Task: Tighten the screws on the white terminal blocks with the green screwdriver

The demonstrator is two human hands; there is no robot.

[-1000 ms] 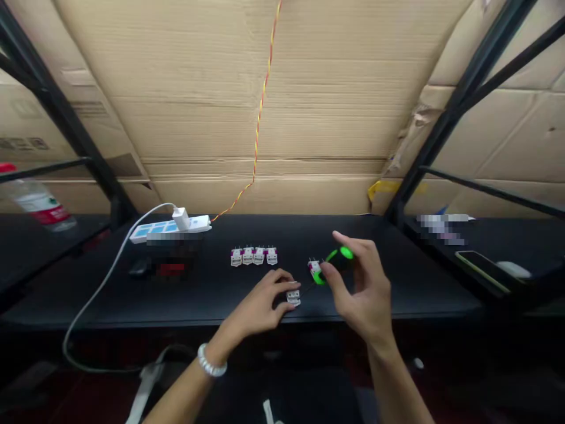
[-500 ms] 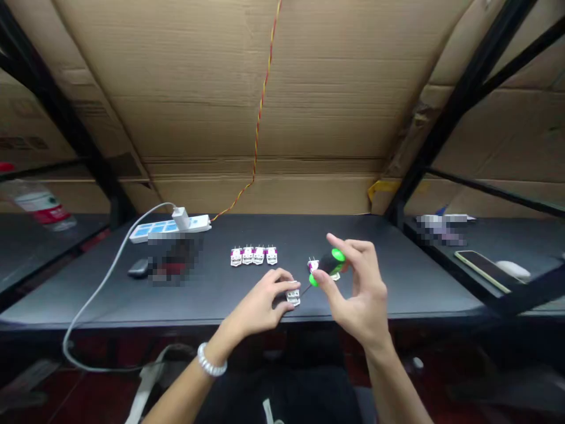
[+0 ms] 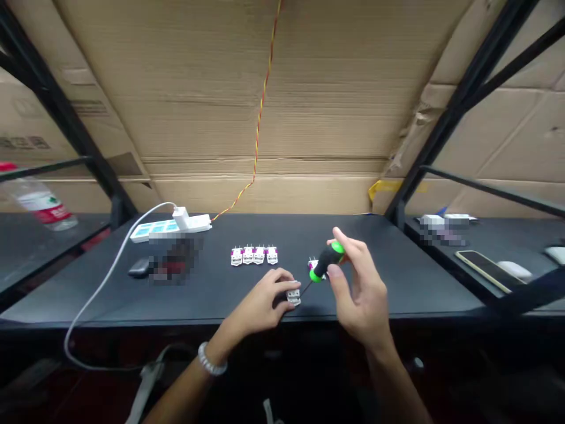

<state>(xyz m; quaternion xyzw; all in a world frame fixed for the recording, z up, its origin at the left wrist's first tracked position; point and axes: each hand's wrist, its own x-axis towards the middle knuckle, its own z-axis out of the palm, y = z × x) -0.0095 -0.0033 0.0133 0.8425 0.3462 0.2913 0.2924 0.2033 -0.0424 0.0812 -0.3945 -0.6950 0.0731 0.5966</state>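
Note:
My left hand (image 3: 272, 299) pinches a small white terminal-like block (image 3: 293, 294) between thumb and fingers, down on the dark tabletop near its front edge. In my right hand (image 3: 359, 288) is a screwdriver (image 3: 327, 259) with a black and bright green handle, tilted with its thin shaft pointing down left to the block's right side. Whether the tip sits in a screw is too small to tell. Behind the screwdriver lies another white and purple block (image 3: 313, 264), partly hidden. Several similar white and purple blocks (image 3: 253, 255) stand in a row left of it.
At the back left a white power strip (image 3: 198, 223) holds a white plug (image 3: 180, 217), its cable looping over the front edge. A dark mouse-like object (image 3: 140, 268) sits left. On the right side shelf are a phone (image 3: 488, 270) and a white rounded object (image 3: 514, 270). Black frame posts (image 3: 435, 132) flank the table.
The screwdriver handle has tilted slightly, and my right thumb and fingers have shifted their grip around it. My left hand and the block stay in place.

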